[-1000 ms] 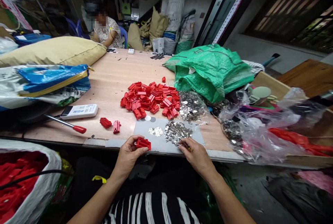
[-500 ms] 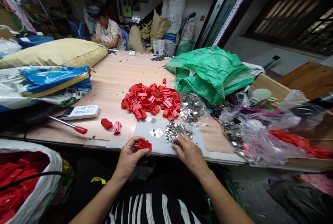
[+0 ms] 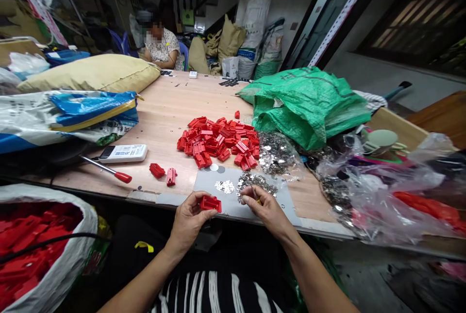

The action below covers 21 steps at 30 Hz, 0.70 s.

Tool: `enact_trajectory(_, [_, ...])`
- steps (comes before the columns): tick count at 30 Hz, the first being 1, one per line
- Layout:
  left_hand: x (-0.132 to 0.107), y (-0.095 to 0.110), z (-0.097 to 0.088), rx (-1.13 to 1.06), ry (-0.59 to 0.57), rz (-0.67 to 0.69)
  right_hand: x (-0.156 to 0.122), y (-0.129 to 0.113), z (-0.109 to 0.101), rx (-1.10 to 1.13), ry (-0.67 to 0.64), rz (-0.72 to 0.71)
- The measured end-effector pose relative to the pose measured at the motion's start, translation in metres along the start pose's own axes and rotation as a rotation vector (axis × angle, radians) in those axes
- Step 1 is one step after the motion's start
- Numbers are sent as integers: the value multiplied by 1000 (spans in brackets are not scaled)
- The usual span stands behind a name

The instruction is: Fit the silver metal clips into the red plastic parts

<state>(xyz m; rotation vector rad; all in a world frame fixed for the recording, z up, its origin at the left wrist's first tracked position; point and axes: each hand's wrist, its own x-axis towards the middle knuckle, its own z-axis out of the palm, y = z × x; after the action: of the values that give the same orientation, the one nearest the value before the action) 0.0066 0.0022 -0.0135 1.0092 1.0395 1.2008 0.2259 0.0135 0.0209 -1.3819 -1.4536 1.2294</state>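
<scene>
Between thumb and fingers, my left hand (image 3: 191,216) grips a red plastic housing (image 3: 211,204), its hollow side showing, at the table's front edge. My right hand (image 3: 265,208) is pinched closed over the grey board (image 3: 227,206); whatever lies between its fingertips is too small to make out. Just behind it spreads a heap of small metal pieces (image 3: 257,182), with a smaller patch of shiny flat pieces (image 3: 224,187) to its left. Farther back lies a pile of red housings (image 3: 218,140). Two more, a red housing (image 3: 157,171) and a pinkish one (image 3: 171,176), lie apart on the left.
A red-handled lever (image 3: 122,176) and a white device (image 3: 127,153) are at left. A sack of red parts (image 3: 91,216) stands below. A green woven bag (image 3: 309,104) and clear plastic bags (image 3: 393,211) crowd the right. Across the table (image 3: 204,94) sits a person (image 3: 165,48).
My right hand has lifted slightly from the edge of the metal heap, its fingertips pinched. The left hand keeps hold of the red housing. The whole view has shifted slightly.
</scene>
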Motion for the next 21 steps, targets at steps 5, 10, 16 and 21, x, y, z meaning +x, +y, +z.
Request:
enact_trajectory(5, [-2, -1, 4, -20, -22, -1, 5, 2, 15, 619, -74, 223])
enact_trajectory(10, [-3, 1, 9, -58, -61, -24, 5, 2, 22, 1149, -127, 367])
enact_trajectory(16, [-3, -1, 8, -74, -39, -40, 1, 5, 24, 1314, -123, 375])
enact_trajectory(21, [-4, 0, 9, -91, -29, -43, -2, 6, 23, 1319, -124, 380])
